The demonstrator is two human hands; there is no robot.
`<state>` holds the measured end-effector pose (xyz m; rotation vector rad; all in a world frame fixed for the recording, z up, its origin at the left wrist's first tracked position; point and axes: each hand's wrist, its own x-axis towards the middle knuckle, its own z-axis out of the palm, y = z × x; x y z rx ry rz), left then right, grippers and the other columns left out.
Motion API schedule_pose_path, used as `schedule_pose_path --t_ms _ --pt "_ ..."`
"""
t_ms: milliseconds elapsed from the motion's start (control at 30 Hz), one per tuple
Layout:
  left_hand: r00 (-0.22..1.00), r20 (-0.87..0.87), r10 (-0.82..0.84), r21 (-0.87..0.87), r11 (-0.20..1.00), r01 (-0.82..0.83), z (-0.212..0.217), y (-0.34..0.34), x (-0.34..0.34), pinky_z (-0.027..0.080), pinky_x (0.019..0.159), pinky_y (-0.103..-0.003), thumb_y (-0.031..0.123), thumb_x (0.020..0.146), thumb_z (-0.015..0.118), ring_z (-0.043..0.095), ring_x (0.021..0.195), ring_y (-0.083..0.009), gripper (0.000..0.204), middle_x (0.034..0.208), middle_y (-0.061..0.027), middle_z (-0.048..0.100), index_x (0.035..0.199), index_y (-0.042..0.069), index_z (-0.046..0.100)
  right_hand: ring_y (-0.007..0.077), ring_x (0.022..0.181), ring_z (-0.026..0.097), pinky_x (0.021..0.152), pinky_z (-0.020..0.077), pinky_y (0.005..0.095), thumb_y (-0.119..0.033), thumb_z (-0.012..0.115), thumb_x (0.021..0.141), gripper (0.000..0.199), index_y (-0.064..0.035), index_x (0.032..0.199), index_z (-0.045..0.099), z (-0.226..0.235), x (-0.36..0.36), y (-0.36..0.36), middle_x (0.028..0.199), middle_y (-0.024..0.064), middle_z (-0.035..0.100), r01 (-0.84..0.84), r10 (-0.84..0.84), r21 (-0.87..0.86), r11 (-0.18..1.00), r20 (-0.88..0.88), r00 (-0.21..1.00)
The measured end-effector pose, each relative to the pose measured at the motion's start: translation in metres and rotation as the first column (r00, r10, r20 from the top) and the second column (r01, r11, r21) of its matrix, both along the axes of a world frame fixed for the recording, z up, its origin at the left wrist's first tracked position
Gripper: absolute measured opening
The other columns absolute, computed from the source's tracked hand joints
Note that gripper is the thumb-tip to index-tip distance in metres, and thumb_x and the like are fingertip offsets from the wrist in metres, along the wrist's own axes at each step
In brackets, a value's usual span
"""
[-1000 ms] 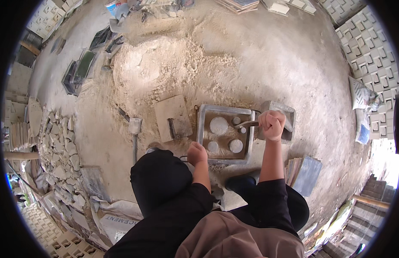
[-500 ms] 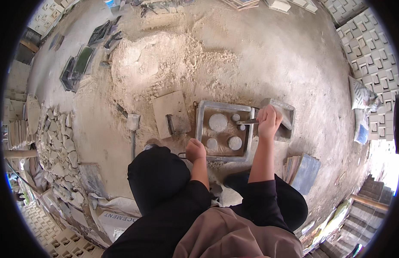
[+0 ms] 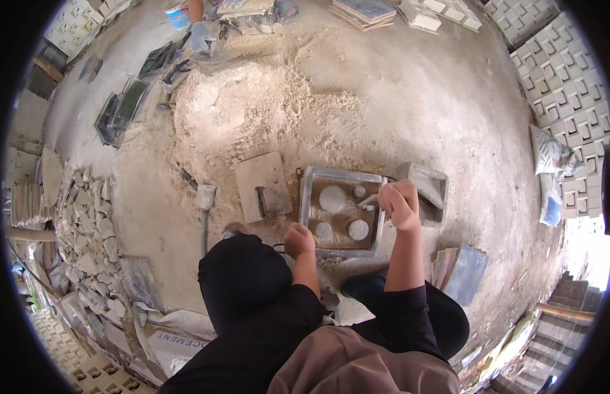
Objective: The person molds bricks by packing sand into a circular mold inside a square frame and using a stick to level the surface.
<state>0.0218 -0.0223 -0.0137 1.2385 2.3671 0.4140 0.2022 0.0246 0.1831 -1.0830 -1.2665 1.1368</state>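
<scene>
The person squats over a square metal mould frame (image 3: pixel 341 210) that lies flat on the sandy ground, just in front of their knees. Inside it sits brownish wet mix with four pale round discs (image 3: pixel 332 197) spread across it.

The right hand (image 3: pixel 399 203) is closed in a fist around the handle of a small tool (image 3: pixel 368 200), seemingly a trowel or scraper, whose tip reaches over the frame's right edge into the mix. The left hand (image 3: pixel 299 240) rests curled at the frame's near-left corner; whether it grips the rim or only steadies against it cannot be told.

By the look of it, the step in hand is spreading or levelling the fill around the discs. The next stroke seems to call for a light, flat pass that leaves the discs where they sit and keeps the frame from shifting.

A flat board with a dark handle (image 3: pixel 264 186) lies just left of the frame, and a grey trough-shaped block (image 3: pixel 426 184) touches its far-right corner. A stack of thin tiles (image 3: pixel 461 270) lies near the person's right knee.

As for packages, a pale crumpled sack with dark printed lettering (image 3: pixel 177 341) lies at the lower left beside the person's back. A white sack with a dark pattern (image 3: pixel 551 156) leans at the right edge of the ground, with a blue-and-white one (image 3: pixel 552 209) below it. A small light-blue tub (image 3: pixel 178 16) stands at the far left by a co-worker's gloved hand (image 3: pixel 201 38).
</scene>
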Motion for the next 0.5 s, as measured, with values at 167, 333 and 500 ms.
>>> schedule_pose_path --t_ms 167,333,500 --pt "1.0 0.004 0.019 -0.046 0.999 -0.019 0.0 -0.003 -0.003 0.045 0.058 -0.049 0.03 0.085 0.03 0.057 0.065 -0.0378 0.039 0.069 -0.0174 0.059 0.068 0.006 0.055 0.0054 0.043 0.021 0.04 0.016 0.0275 -0.006 0.044 0.078 0.035 -0.0027 0.046 0.03 -0.004 -0.009 0.001 0.042 -0.0033 0.029 -0.042 0.045 -0.08 0.996 0.043 0.998" --pt "0.999 0.037 -0.004 -0.059 0.998 0.006 0.007 -0.003 -0.002 0.045 0.06 -0.049 0.03 0.086 0.03 0.057 0.067 -0.0381 0.039 0.071 -0.0171 0.06 0.07 0.006 0.056 0.0059 0.044 0.023 0.04 0.0167 0.0279 -0.008 0.045 0.078 0.034 -0.0019 0.048 0.029 0.0 -0.012 -0.008 0.043 -0.0021 0.029 -0.125 0.125 -0.035 0.992 0.002 0.992" --pt "0.999 0.053 0.003 -0.075 0.997 0.001 0.004 -0.005 -0.002 0.044 0.06 -0.049 0.03 0.086 0.03 0.057 0.068 -0.0381 0.039 0.073 -0.0171 0.06 0.071 0.005 0.056 0.0073 0.041 0.023 0.039 0.017 0.0281 -0.009 0.045 0.079 0.035 -0.0009 0.048 0.031 -0.008 -0.022 -0.008 0.042 -0.0007 0.03 -0.02 0.021 -0.022 1.0 0.066 0.998"
